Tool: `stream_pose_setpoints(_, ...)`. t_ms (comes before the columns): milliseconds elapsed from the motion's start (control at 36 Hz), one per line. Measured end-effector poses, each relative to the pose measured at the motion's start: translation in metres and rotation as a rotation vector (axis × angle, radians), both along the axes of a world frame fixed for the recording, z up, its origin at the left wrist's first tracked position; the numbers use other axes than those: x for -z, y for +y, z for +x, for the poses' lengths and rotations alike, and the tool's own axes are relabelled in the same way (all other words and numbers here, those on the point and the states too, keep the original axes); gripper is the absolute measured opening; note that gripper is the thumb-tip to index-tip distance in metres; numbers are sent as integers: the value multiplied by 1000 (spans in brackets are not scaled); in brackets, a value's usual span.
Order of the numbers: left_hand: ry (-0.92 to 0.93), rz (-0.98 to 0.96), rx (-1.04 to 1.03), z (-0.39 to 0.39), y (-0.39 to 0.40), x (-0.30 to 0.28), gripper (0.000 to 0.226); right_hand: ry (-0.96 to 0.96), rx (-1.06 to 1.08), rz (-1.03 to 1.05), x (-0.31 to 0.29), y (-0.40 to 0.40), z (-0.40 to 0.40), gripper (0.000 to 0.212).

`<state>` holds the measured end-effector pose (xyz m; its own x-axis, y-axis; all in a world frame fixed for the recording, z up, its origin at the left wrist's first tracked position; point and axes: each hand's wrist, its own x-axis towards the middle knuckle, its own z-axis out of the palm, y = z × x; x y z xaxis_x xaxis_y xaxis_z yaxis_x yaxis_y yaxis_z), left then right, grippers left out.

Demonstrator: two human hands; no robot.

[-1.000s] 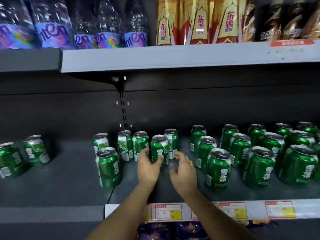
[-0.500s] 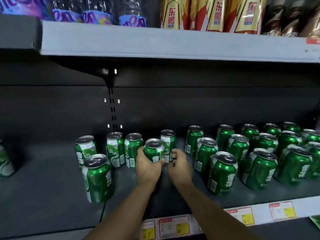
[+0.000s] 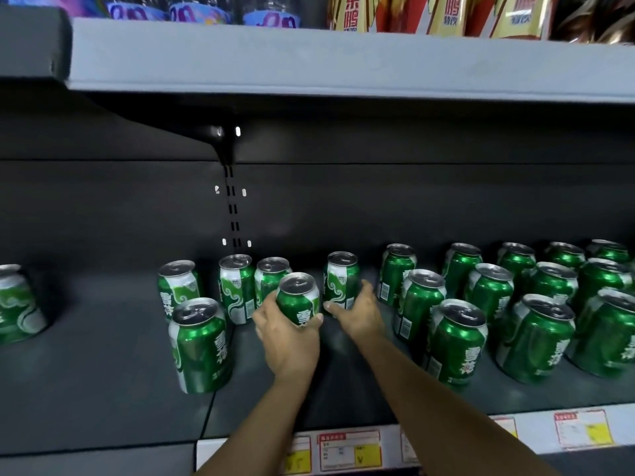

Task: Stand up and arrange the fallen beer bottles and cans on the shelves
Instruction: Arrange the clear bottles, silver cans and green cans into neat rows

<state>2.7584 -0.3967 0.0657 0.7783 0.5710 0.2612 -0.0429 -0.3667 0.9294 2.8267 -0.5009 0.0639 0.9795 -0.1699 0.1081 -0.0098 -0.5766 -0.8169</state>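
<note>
Two hands work mid-shelf [image 3: 103, 389]: the left hand [image 3: 287, 341] grips an upright green can [image 3: 298, 300], while the right hand [image 3: 359, 312] curls round the white-and-green can [image 3: 340, 281] just right of it. Other cans stand on both sides.

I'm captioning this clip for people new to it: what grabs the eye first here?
Two bare hands at centre: the left hand grips a green can, and the right hand holds the neighbouring can just behind. Rows of upright green cans crowd the dark shelf to the right, while yellow price tags line its front edge below.
</note>
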Motion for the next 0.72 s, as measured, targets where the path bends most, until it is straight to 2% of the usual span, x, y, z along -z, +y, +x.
stream_pose_setpoints(250,-53,58,-56,-3,-3,4,80,-116,85,-64,3,2,12,79)
stream_pose_setpoints(306,-179,133,-121,-6,-4,2,75,-121,67,-22,5,0,13,76)
stream_pose_setpoints(361,-375,234,-133,-9,-10,-1,61,-114,33,34,7,-5,14,69)
stream_pose_setpoints(444,-554,263,112,-15,-27,-4,30,-93,-13,66,5,-14,12,61)
stream_pose_setpoints(500,-519,230,275,-16,-42,-4,24,-67,-44,26,4,-17,10,65)
stream_pose_setpoints(556,-407,86,362,-16,-58,-7,33,-78,-33,-59,3,-17,8,66)
stream_pose_setpoints(639,-179,-235,385,-2,-67,-12,70,-116,7,-86,-3,-17,7,57)
stream_pose_setpoints(722,5,-432,425,24,-66,-5,97,-78,-5,94,-9,-16,6,55)
